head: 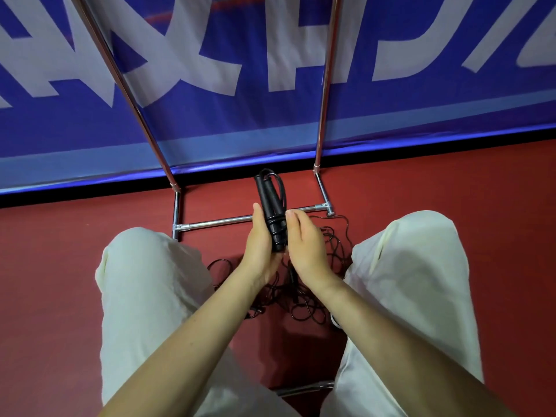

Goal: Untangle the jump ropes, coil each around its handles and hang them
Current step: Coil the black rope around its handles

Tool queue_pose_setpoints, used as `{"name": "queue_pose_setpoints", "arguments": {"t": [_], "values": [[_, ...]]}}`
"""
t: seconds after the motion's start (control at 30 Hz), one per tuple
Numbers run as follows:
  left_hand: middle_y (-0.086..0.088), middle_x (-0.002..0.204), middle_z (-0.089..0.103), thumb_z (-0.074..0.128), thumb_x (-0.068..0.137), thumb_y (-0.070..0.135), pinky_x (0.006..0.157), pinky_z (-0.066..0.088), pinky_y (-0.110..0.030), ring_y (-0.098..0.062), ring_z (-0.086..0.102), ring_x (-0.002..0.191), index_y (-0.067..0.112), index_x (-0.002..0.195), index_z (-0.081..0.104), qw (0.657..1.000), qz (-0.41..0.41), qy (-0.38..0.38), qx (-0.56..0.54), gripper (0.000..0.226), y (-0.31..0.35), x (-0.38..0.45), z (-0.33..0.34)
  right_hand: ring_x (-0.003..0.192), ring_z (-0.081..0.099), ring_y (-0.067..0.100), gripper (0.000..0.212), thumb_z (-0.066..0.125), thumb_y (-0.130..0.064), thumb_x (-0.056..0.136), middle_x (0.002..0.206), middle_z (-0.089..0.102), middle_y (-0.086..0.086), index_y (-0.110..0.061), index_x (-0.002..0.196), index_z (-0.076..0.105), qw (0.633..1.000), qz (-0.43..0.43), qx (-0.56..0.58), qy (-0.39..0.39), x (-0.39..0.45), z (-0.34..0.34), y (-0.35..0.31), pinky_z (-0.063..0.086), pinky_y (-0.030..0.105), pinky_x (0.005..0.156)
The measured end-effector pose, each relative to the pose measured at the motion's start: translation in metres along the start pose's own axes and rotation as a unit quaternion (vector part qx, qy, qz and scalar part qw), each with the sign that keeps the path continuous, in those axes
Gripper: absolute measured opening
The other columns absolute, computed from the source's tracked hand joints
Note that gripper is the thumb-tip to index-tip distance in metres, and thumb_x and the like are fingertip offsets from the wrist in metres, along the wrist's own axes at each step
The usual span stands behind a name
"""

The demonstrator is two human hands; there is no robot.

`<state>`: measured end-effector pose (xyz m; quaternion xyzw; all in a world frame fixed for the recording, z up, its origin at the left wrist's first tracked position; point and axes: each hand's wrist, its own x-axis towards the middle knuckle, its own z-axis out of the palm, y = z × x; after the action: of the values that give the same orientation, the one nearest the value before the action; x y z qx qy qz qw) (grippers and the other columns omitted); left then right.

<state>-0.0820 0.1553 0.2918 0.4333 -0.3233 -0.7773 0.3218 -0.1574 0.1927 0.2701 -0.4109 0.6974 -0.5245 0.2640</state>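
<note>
A black jump rope (270, 203) has its two handles side by side, with cord wound around their lower part and a loop sticking out at the far end. My left hand (261, 245) grips the handles from the left, thumb along them. My right hand (304, 242) is against the bundle's right side, fingers over the wound cord. Below both hands a tangle of black ropes (301, 299) lies on the red floor between my knees.
A chrome rack stands in front of me: two upright poles (326, 85) and a low crossbar (216, 222) on the floor. Behind it hangs a blue banner (240, 130) with white letters. My knees in white trousers (144, 284) flank the tangle.
</note>
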Motion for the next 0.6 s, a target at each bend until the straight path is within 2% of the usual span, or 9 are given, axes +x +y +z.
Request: {"name": "queue_pose_setpoints", "arguments": {"t": [0.07, 0.13, 0.2, 0.27, 0.33, 0.4, 0.5, 0.6], "values": [[-0.003, 0.082, 0.072, 0.021, 0.102, 0.059, 0.059, 0.055, -0.024, -0.013, 0.070, 0.071, 0.016, 0.098, 0.067, 1.000, -0.011, 0.005, 0.000, 0.063, -0.001, 0.000, -0.003, 0.084, 0.057, 0.012, 0.041, 0.035, -0.039, 0.100, 0.088, 0.064, -0.006, -0.013, 0.098, 0.066, 0.994, -0.052, -0.101, 0.007, 0.002, 0.002, 0.009, 0.044, 0.027, 0.074], [-0.006, 0.087, 0.071, 0.022, 0.102, 0.057, 0.060, 0.055, -0.026, -0.015, 0.070, 0.072, 0.015, 0.101, 0.066, 1.000, -0.015, 0.013, 0.023, 0.061, 0.001, 0.002, -0.005, 0.095, 0.052, 0.019, 0.055, 0.026, -0.045, 0.097, 0.096, 0.062, 0.001, -0.010, 0.098, 0.069, 0.975, -0.100, -0.196, 0.027, 0.006, 0.001, 0.012, 0.039, 0.025, 0.077], [-0.006, 0.082, 0.069, 0.028, 0.104, 0.053, 0.060, 0.052, -0.027, -0.016, 0.067, 0.068, 0.013, 0.098, 0.065, 0.999, -0.016, 0.035, 0.022, 0.055, 0.005, 0.004, -0.004, 0.095, 0.051, 0.022, 0.061, 0.023, -0.048, 0.095, 0.095, 0.062, 0.003, -0.009, 0.096, 0.069, 0.960, -0.115, -0.253, 0.022, 0.008, -0.001, 0.011, 0.044, 0.032, 0.073], [-0.004, 0.067, 0.064, 0.033, 0.105, 0.043, 0.052, 0.048, -0.025, -0.017, 0.062, 0.055, 0.011, 0.092, 0.061, 0.998, -0.003, 0.057, 0.017, 0.045, 0.009, 0.005, -0.002, 0.090, 0.055, 0.020, 0.059, 0.026, -0.049, 0.096, 0.094, 0.058, 0.002, -0.008, 0.095, 0.068, 0.955, -0.116, -0.271, -0.004, 0.009, -0.003, 0.007, 0.047, 0.037, 0.066], [-0.006, 0.058, 0.053, 0.033, 0.103, 0.033, 0.043, 0.039, -0.025, -0.020, 0.049, 0.045, 0.007, 0.088, 0.054, 0.998, 0.019, 0.055, 0.019, 0.037, 0.014, 0.005, -0.001, 0.070, 0.064, 0.011, 0.044, 0.037, -0.043, 0.101, 0.091, 0.053, -0.004, -0.010, 0.096, 0.065, 0.974, -0.079, -0.202, -0.059, 0.011, -0.007, 0.004, 0.049, 0.039, 0.064], [-0.007, 0.056, 0.049, 0.031, 0.100, 0.025, 0.041, 0.035, -0.024, -0.019, 0.043, 0.044, 0.004, 0.085, 0.052, 0.999, 0.033, 0.038, 0.012, 0.033, 0.016, 0.004, -0.002, 0.055, 0.063, 0.004, 0.028, 0.047, -0.034, 0.101, 0.084, 0.052, -0.008, -0.012, 0.098, 0.064, 0.990, -0.039, -0.109, -0.084, 0.013, -0.011, 0.000, 0.053, 0.040, 0.066], [-0.011, 0.069, 0.052, 0.030, 0.101, 0.023, 0.045, 0.039, -0.026, -0.020, 0.045, 0.052, 0.003, 0.094, 0.054, 0.999, 0.036, -0.017, -0.019, 0.032, 0.017, 0.004, -0.006, 0.057, 0.065, 0.006, 0.024, 0.058, -0.027, 0.096, 0.073, 0.060, -0.003, -0.012, 0.115, 0.063, 0.996, 0.017, 0.007, -0.083, 0.015, -0.016, -0.005, 0.055, 0.032, 0.073], [-0.009, 0.080, 0.060, 0.032, 0.107, 0.030, 0.051, 0.044, -0.025, -0.018, 0.053, 0.059, 0.000, 0.114, 0.055, 0.997, 0.047, -0.049, -0.042, 0.039, 0.014, 0.007, -0.013, 0.063, 0.070, 0.011, 0.027, 0.062, -0.031, 0.094, 0.070, 0.063, 0.008, -0.012, 0.113, 0.064, 0.997, 0.015, 0.011, -0.080, 0.020, -0.020, -0.006, 0.054, 0.034, 0.079]]}}
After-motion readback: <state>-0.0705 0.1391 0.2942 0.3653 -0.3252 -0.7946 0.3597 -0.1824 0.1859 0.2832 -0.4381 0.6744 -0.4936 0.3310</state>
